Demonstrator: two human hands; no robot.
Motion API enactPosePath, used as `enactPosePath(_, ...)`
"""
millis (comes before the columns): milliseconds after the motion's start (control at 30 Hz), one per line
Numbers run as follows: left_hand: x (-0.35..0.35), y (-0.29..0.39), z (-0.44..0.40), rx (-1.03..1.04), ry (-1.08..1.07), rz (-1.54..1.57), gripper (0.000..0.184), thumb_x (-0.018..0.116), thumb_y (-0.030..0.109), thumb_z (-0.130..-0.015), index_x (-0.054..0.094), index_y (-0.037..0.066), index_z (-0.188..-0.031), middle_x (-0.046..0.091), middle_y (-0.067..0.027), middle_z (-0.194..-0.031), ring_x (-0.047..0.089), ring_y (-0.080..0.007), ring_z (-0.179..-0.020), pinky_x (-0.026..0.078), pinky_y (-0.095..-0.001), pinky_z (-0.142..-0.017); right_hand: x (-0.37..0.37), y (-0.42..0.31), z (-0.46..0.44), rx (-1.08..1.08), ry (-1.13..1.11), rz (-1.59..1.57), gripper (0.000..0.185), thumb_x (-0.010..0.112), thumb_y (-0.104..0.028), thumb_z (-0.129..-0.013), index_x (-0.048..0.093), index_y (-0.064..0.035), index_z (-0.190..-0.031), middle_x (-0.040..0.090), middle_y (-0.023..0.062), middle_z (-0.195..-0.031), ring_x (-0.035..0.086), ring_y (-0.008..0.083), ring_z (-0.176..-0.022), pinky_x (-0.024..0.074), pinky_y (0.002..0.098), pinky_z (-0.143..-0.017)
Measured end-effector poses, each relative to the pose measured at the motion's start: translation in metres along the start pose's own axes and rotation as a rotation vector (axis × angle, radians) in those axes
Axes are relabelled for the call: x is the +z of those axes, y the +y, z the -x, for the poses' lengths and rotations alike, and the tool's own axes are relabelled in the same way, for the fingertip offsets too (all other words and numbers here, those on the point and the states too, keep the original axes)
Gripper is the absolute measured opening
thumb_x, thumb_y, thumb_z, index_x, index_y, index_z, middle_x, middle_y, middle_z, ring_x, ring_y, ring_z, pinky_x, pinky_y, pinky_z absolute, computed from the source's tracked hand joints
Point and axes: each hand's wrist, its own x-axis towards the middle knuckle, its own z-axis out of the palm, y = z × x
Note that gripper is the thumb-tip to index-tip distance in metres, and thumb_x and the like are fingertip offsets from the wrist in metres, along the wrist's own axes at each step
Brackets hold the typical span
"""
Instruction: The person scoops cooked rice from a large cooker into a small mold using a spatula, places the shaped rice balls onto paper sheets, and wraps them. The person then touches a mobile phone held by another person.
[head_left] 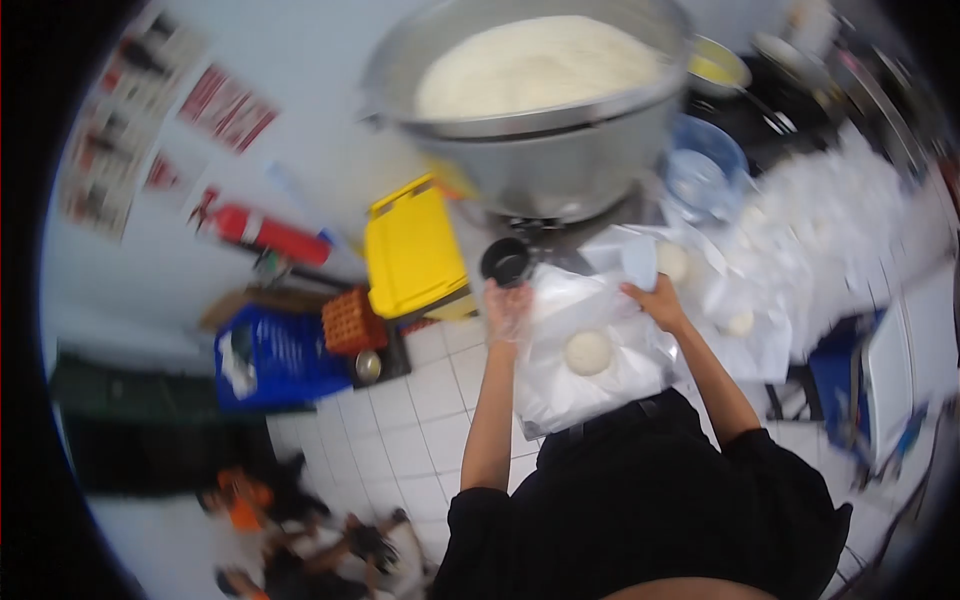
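1. Beyond both hands, a metal bowl (pixel 560 165) holds dough (pixel 540 65).
2. Left hand (pixel 508 312) is at a black cup (pixel 506 262); grip unclear.
3. Right hand (pixel 657 303) grips a pale scraper (pixel 640 262).
4. Between them, nearer the body, a ball (pixel 588 353) sits on plastic (pixel 560 398).

The big mixing bowl (pixel 590 165) looks like metal, grey with a soft sheen along its rim, and the dough (pixel 545 65) in it is pale, matt and mostly smooth. Thin plastic sheets (pixel 560 395) — clear, glossy and crinkled — lie over the counter. The dough ball (pixel 588 353) on them looks smooth and matt. The yellow lid (pixel 412 245) appears to be plastic, the blue tub (pixel 706 165) see-through plastic, the floor tiles (pixel 440 415) pale and smooth — the black clothing (pixel 660 500) matt cloth.
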Motion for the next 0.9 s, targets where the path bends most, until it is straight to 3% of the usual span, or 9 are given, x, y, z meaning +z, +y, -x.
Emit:
enactPosePath(67,-0.017,-0.018,-0.013,-0.031,0.053,-0.03,0.042,0.049,0.043,-0.1,0.044,0.008,-0.122,0.054,-0.0082,-0.111,0.06,-0.0235,-0.096,0.054,-0.0392,-0.087,-0.005,0.006,0.022,0.045,0.032,-0.102,0.025,0.076,-0.024,-0.084,0.066,-0.0011,-0.082,0.061,0.0017,-0.065,0.055,0.0094,-0.052,0.0452,0.0268,-0.045)
enactPosePath(133,-0.011,-0.017,-0.002,0.077,-0.017,-0.217,0.039,0.057,0.035,-0.098,0.043,0.004,-0.116,0.054,-0.0108,-0.11,0.061,-0.0241,-0.095,0.059,-0.0389,-0.082,-0.004,0.01,0.044,0.089,0.125,-0.156,0.026,0.077,-0.024,-0.084,0.066,0.0003,-0.083,0.062,0.0025,-0.066,0.055,0.0096,-0.051,0.0458,0.0263,-0.045)
enactPosePath(300,-0.013,-0.03,0.003,0.592,-0.029,-0.552,0.05,0.068,0.036,-0.091,0.041,-0.001,-0.109,0.053,-0.0121,-0.101,0.063,-0.0216,-0.087,0.061,-0.0346,-0.073,0.004,0.014,0.101,0.177,0.262,-0.327,0.028,0.077,-0.023,-0.084,0.067,0.0034,-0.087,0.064,0.0047,-0.067,0.057,0.01,-0.052,0.0477,0.0256,-0.046)
enactPosePath(433,-0.011,-0.025,0.01,0.551,0.024,-0.661,0.058,0.071,0.044,-0.087,0.041,-0.001,-0.109,0.053,-0.012,-0.1,0.063,-0.0193,-0.083,0.06,-0.0313,-0.071,0.007,0.022,0.144,0.219,0.499,-0.4,0.026,0.074,-0.021,-0.086,0.068,0.0033,-0.09,0.066,0.0064,-0.07,0.058,0.0111,-0.052,0.0476,0.027,-0.046)
enactPosePath(533,-0.017,-0.028,0.002,0.589,-0.01,-0.623,0.061,0.074,0.045,-0.084,0.041,0.0,-0.108,0.052,-0.0114,-0.098,0.062,-0.0178,-0.076,0.06,-0.0309,-0.07,-0.003,0.007,0.17,0.26,0.646,0.052,0.014,0.072,-0.007,-0.081,0.067,0.001,-0.091,0.069,0.0107,-0.089,0.063,0.0188,-0.068,0.0516,0.0322,-0.059)
enactPosePath(633,-0.014,-0.026,0.004,0.542,-0.002,-0.573,0.06,0.077,0.043,-0.082,0.042,0.001,-0.107,0.054,-0.0102,-0.095,0.06,-0.0169,-0.074,0.058,-0.0294,-0.068,-0.014,0.03,0.173,-0.308,0.744,0.789,0.021,0.069,0.003,-0.069,0.067,-0.0012,-0.09,0.066,0.0119,-0.11,0.06,0.0284,-0.091,0.0503,0.0376,-0.077)
enactPosePath(733,-0.014,-0.028,0.004,0.516,0.015,-0.562,0.059,0.077,0.041,-0.083,0.041,0.001,-0.106,0.054,-0.0103,-0.096,0.06,-0.0176,-0.075,0.058,-0.029,-0.068,-0.019,0.05,0.167,-0.357,0.673,0.81,0.03,0.064,0.006,-0.061,0.065,-0.0022,-0.09,0.061,0.0101,-0.123,0.052,0.0346,-0.104,0.0464,0.0412,-0.087)
enactPosePath(767,-0.014,-0.03,0.003,0.514,0.03,-0.556,0.058,0.076,0.041,-0.083,0.041,0.001,-0.106,0.053,-0.0104,-0.096,0.06,-0.0179,-0.075,0.058,-0.029,-0.068,-0.021,0.053,0.164,-0.398,0.675,0.808,0.031,0.063,0.008,-0.063,0.065,-0.0014,-0.092,0.063,0.0115,-0.111,0.055,0.0335,-0.1,0.0479,0.04,-0.082)
enactPosePath(900,-0.011,-0.027,0.005,0.549,0.029,-0.627,0.057,0.073,0.041,-0.086,0.04,0.0,-0.107,0.052,-0.011,-0.097,0.061,-0.0192,-0.073,0.058,-0.0296,-0.065,-0.036,0.058,0.146,-0.361,0.66,0.761,0.033,0.062,0.011,-0.063,0.065,-0.0008,-0.093,0.063,0.0129,-0.1,0.057,0.0334,-0.095,0.0484,0.0388,-0.081)
